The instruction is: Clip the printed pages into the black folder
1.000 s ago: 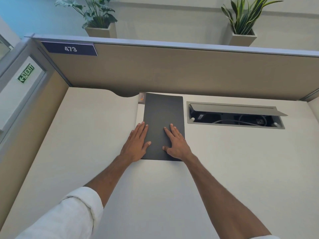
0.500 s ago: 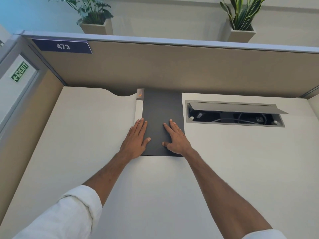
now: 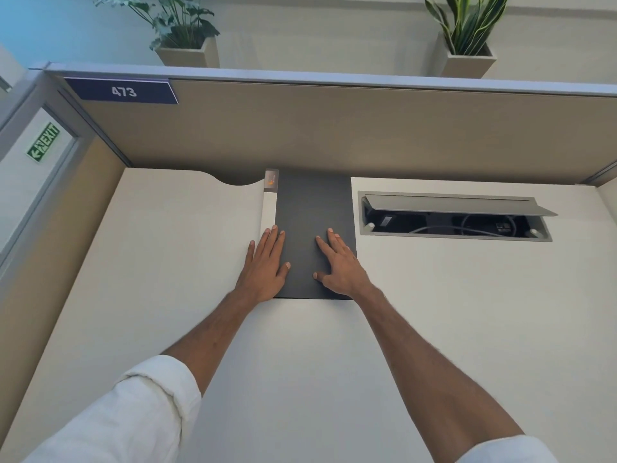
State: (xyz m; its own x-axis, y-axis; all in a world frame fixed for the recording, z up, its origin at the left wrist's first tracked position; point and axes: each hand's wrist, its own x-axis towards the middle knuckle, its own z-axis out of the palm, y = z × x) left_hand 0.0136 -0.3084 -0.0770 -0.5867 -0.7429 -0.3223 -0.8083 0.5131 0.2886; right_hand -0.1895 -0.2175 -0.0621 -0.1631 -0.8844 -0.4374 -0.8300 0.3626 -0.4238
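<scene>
Blue plate (image 3: pixel 122 91) on the partition (image 3: pixel 334 128) is showing "473". Green sign (image 3: pixel 44 142) on the left glass panel (image 3: pixel 20 188) is reading "EXIT" with an arrow. Orange mark (image 3: pixel 271 180) on the printed pages (image 3: pixel 268 208) is coming out too small to read.

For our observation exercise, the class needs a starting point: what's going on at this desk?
A person rests both hands flat on a closed black folder lying on a white desk. The left hand sits at the folder's left edge, the right hand on its lower right part. A white strip, probably the printed pages, shows along the folder's left edge. No clip is visible.
</scene>
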